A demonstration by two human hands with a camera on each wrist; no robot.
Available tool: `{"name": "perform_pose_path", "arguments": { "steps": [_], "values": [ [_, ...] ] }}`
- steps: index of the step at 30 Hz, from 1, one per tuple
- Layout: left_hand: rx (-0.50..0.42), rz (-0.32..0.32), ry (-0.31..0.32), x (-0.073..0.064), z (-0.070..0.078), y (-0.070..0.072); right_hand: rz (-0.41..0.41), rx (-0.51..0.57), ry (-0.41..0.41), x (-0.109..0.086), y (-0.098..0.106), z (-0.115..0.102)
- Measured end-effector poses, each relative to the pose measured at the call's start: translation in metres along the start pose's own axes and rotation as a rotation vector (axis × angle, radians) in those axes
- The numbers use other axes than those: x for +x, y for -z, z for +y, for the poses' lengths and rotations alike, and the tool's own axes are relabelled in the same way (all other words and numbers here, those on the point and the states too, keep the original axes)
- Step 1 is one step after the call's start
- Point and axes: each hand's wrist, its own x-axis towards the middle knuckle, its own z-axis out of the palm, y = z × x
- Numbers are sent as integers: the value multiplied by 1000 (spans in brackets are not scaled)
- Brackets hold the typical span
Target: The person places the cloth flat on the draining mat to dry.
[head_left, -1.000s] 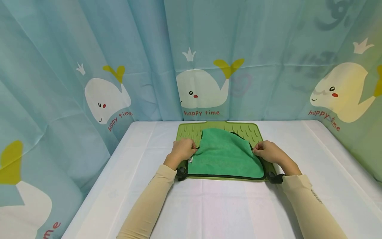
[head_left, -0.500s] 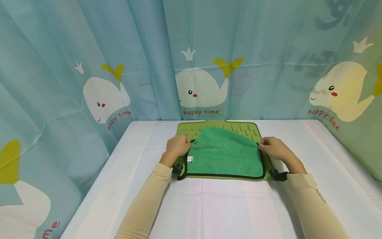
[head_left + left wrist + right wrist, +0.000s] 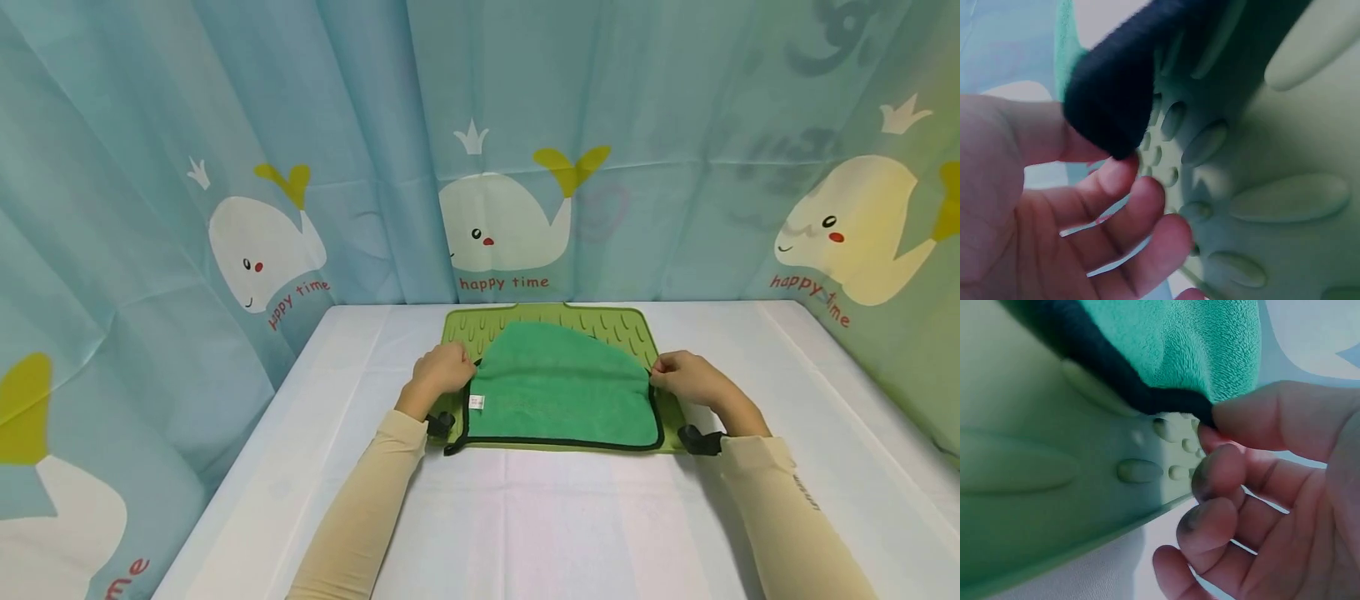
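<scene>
A green towel (image 3: 564, 392) with black edging and a small white tag (image 3: 476, 402) lies over a green ridged mat (image 3: 633, 333). Its far part is raised and rounded, folding over toward the back. My left hand (image 3: 444, 368) pinches the towel's left edge; up close in the left wrist view, thumb and forefinger meet at the black edging (image 3: 1113, 94). On the opposite side my right hand (image 3: 693, 379) pinches the right edge, seen in the right wrist view with the terry cloth (image 3: 1210, 350) hanging beyond the thumb. The other fingers of both hands curl loosely.
Beneath the mat is a table with a white cover (image 3: 562, 525). A blue curtain (image 3: 645, 100) printed with whales hangs behind it and along the sides. Black straps (image 3: 701, 440) sit at both wrists.
Both hands have moved apart, the left one leftward and the right one rightward, drawing the towel wider and smoother. Over the last half second the hands have come slightly lower.
</scene>
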Motion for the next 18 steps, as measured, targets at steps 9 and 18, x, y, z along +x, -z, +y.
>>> {"name": "perform_pose_path", "arguments": {
  "steps": [9,18],
  "values": [
    [-3,-45,-25,0,4,5,-70,4,-6,0,4,-3],
    [11,38,-64,7,8,5,72,46,-37,1,7,-11]
  ]
}}
